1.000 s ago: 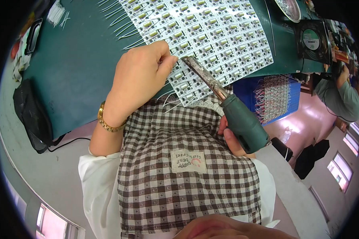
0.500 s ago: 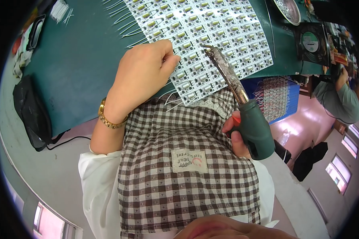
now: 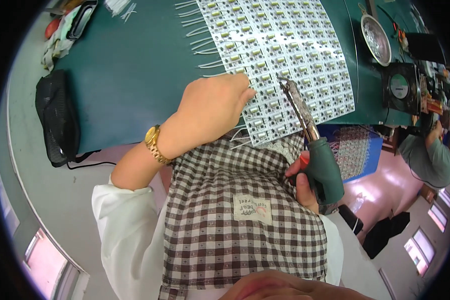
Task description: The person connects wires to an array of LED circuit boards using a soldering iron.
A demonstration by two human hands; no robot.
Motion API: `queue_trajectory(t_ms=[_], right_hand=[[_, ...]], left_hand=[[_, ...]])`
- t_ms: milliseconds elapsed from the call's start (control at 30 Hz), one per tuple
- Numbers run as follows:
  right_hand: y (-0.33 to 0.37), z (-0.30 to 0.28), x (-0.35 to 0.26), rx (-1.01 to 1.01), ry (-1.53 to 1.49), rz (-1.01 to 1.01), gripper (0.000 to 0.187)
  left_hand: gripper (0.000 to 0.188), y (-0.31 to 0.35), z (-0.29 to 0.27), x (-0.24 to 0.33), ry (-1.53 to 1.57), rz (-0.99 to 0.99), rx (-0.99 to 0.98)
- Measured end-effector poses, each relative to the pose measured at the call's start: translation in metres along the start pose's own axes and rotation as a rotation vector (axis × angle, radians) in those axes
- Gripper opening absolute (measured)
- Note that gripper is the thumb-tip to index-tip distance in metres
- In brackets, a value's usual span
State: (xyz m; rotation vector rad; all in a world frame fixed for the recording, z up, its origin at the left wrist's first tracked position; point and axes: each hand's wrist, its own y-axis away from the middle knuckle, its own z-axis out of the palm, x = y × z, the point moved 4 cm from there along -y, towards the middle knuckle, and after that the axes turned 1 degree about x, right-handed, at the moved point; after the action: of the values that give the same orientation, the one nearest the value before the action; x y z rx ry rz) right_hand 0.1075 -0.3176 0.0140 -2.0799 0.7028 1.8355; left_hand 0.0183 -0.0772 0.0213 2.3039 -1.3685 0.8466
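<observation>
A white panel of small circuit boards (image 3: 280, 37) lies on the green table, each carrying a yellowish cylindrical part. White wires (image 3: 203, 44) stick out along its left edge. My left hand (image 3: 212, 107), a gold watch on its wrist, rests at the panel's lower left edge. Its fingers are closed in a pinch, and whatever they hold is hidden beneath the hand. At the panel's lower right, my right hand (image 3: 305, 185) grips a soldering gun (image 3: 326, 172) with a dark green handle and red trigger. The gun's bent tip points up and left over the panel; contact with it is unclear.
A metal bowl (image 3: 375, 40) and a black fan (image 3: 401, 90) stand at the right. Below the table edge is a blue tray (image 3: 372, 157) of wired boards. Loose white wires (image 3: 116, 6) lie at upper left, above a black mesh bag (image 3: 57, 117). Another person's arm (image 3: 427, 155) shows far right.
The whole view has shifted, so the table and panel appear farther right and lower. Both hands stay near the same parts of the panel, with grips that look the same.
</observation>
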Motion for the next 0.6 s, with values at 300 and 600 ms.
queue_trajectory(t_ms=[300, 600], right_hand=[[0.002, -0.005, 0.02, 0.03, -0.151, -0.044, 0.034], [-0.001, -0.002, 0.019, 0.013, -0.024, -0.008, 0.047]], left_hand=[[0.022, -0.051, -0.15, -0.183, -0.545, -0.175, 0.608], [0.022, -0.06, -0.122, -0.178, -0.862, -0.442, 0.337]])
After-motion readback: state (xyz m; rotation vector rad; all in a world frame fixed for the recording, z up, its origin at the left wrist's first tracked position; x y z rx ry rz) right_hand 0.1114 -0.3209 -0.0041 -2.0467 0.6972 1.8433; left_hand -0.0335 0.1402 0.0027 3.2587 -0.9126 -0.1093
